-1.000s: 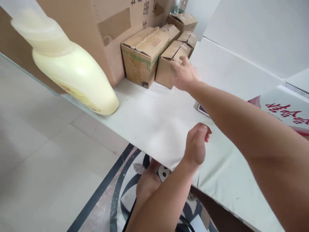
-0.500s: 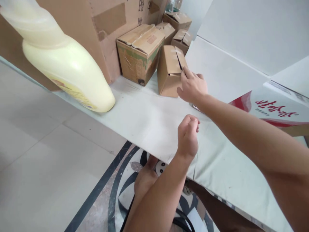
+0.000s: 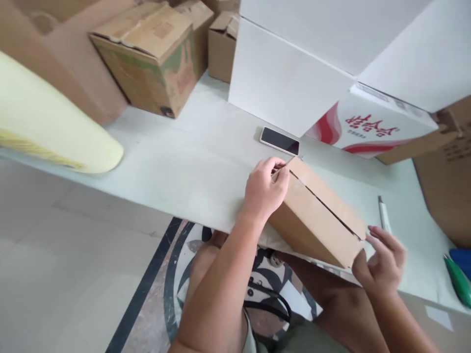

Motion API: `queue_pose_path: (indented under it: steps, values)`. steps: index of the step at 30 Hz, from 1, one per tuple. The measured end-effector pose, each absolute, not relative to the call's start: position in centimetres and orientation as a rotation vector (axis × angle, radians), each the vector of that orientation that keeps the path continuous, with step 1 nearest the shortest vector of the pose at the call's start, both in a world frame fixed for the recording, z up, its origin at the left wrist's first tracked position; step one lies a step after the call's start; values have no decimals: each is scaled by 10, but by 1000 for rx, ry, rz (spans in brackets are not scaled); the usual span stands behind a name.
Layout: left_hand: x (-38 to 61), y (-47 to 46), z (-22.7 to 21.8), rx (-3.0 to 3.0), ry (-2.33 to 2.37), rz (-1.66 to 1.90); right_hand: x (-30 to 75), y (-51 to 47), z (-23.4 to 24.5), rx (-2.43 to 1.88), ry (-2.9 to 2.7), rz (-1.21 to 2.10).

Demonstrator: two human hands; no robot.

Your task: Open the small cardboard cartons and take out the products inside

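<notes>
A small brown cardboard box (image 3: pixel 312 215) lies at an angle near the front edge of the covered table, its top flaps meeting along a dark gap. At the box's left end, my left hand (image 3: pixel 265 189) is closed, fingers and thumb pinching the edge by the flap. My right hand (image 3: pixel 382 260) holds the opposite end, with its thumb at the near corner and forefinger by the end of the gap. Beyond the box is a phone (image 3: pixel 280 141) with a dark screen, lying flat. To the right lies a white pen-like tool (image 3: pixel 384 214).
A pale yellow bottle (image 3: pixel 55 122) stands at the left edge. Behind are a green-marked carton (image 3: pixel 147 63) and a smaller carton (image 3: pixel 222 51). White panels (image 3: pixel 283 78) and a red-and-white printed box (image 3: pixel 379 122) border the back right. A green object (image 3: pixel 458 279) lies far right.
The small box has come from the row of cartons to the table's front, and both hands are now on it. My left hand was a loose fist before. The view has shifted right.
</notes>
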State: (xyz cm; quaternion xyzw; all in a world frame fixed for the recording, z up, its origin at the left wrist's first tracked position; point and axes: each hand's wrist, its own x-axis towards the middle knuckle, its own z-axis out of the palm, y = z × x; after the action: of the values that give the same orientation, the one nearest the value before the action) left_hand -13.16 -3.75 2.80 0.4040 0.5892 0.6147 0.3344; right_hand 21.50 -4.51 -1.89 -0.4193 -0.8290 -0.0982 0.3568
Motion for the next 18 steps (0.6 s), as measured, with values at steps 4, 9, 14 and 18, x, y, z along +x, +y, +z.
queue_pose_path:
  steps: [4,9,14,18]
  values:
    - [-111,-26,28,1159,1461,1587,265,-19,-22,-1920,-1746,-92]
    - [-98,-16,28,1177,1436,1629,293,35,-41,-2224,-1585,150]
    - [-85,-5,27,1125,1433,1655,294,46,-54,-2224,-1446,168]
    - [-71,4,25,1156,1386,1608,292,39,-49,-2145,-1227,160]
